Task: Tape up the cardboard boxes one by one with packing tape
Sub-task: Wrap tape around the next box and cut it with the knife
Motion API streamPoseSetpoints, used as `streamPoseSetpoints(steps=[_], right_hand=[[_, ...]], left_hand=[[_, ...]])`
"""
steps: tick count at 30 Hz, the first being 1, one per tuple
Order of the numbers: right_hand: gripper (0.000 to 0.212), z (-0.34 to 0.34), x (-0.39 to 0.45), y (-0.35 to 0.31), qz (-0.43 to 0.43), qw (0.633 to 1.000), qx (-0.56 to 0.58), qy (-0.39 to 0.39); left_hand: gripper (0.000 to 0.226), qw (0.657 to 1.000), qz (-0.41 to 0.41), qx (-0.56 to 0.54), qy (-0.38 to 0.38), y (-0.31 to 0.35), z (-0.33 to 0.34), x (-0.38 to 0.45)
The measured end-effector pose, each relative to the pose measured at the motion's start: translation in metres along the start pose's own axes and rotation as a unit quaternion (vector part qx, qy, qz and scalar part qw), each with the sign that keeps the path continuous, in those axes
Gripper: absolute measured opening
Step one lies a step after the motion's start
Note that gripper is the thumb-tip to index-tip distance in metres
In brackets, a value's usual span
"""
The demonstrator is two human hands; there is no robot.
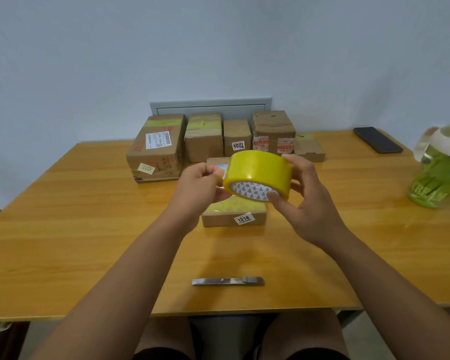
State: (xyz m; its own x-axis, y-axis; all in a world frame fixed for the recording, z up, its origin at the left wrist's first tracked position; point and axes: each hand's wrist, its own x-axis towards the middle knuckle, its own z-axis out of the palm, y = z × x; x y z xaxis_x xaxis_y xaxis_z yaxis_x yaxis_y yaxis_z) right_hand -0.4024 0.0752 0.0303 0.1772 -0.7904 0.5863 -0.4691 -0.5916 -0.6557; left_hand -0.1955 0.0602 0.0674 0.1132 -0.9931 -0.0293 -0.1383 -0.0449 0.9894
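Both hands are raised over the middle of the table, holding the roll of yellow packing tape between them in the air. The right hand carries the roll: its thumb lies against the patterned core on the near face and its fingers curl over the far rim, so the roll is clamped from the right. The left hand meets the roll at its left edge, fingertips bunched and pinched together at the outer wrap, probably feeling for or lifting the loose end; whether a tab is already free is too small to tell.

The roll's axis tilts toward the person, with the open core facing down and toward the near edge of the table. Straight beneath and just behind the roll lies the small flat box labelled 1218, its long side running left to right, parallel to the near edge. It already shows some yellowish film on top. This is the relation the next move turns on: tape drawn leftward off the roll would run along the box's long axis, so the hands need only come down onto it.

The metal cutter lies near the near edge, apart from both hands and about equally reachable. At the far edge stands a row of boxes, several already bearing tape. A phone and a green jug sit toward the right side.
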Motion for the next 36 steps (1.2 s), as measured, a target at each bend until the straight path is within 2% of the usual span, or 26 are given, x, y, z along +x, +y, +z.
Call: streamPoseSetpoints(steps=[3, 6, 9, 11, 15, 19, 23, 25, 28, 31, 33, 36], right_hand=[[0.063, 0.000, 0.013, 0.002, 0.006, 1.000, 0.002, -0.015], [0.065, 0.001, 0.020, 0.005, -0.025, 0.999, -0.020, -0.036], [0.063, -0.001, 0.027, 0.012, -0.062, 0.994, -0.069, -0.054], [0.059, -0.009, 0.033, 0.019, -0.074, 0.989, -0.108, -0.063], [0.057, -0.028, 0.040, 0.028, -0.032, 0.984, -0.129, -0.121], [0.056, -0.036, 0.045, 0.026, -0.017, 0.981, -0.132, -0.139], [0.057, -0.051, 0.050, 0.027, -0.006, 0.959, -0.196, -0.203], [0.057, -0.056, 0.052, 0.026, 0.010, 0.959, -0.186, -0.213], [0.062, -0.056, 0.053, 0.024, 0.027, 0.964, -0.178, -0.197], [0.064, -0.058, 0.054, 0.025, 0.088, 0.981, -0.122, -0.119], [0.057, -0.059, 0.051, 0.027, 0.110, 0.985, -0.096, -0.089], [0.047, -0.057, 0.045, 0.031, 0.100, 0.986, -0.079, -0.103]], left_hand=[[0.011, 0.999, -0.013, -0.035, -0.010, 0.004, -0.006, 0.007], [0.013, 1.000, -0.005, 0.012, -0.010, -0.001, -0.009, 0.012], [0.016, 0.995, 0.015, 0.094, 0.038, -0.008, -0.011, 0.019], [0.016, 0.992, 0.019, 0.100, 0.077, -0.009, -0.018, 0.024], [0.015, 0.989, 0.022, 0.125, 0.072, -0.009, -0.025, 0.026], [0.014, 0.986, 0.031, 0.142, 0.080, -0.009, -0.019, 0.027], [0.012, 0.985, 0.026, 0.145, 0.093, -0.006, -0.023, 0.030], [0.012, 0.983, 0.030, 0.157, 0.093, -0.008, -0.021, 0.030], [0.012, 0.981, 0.033, 0.161, 0.100, -0.010, -0.016, 0.029], [0.013, 0.985, 0.030, 0.126, 0.110, -0.010, -0.015, 0.030], [0.013, 0.989, 0.022, 0.101, 0.110, -0.010, -0.015, 0.030], [0.016, 0.992, 0.000, 0.078, 0.098, -0.011, -0.013, 0.031]])
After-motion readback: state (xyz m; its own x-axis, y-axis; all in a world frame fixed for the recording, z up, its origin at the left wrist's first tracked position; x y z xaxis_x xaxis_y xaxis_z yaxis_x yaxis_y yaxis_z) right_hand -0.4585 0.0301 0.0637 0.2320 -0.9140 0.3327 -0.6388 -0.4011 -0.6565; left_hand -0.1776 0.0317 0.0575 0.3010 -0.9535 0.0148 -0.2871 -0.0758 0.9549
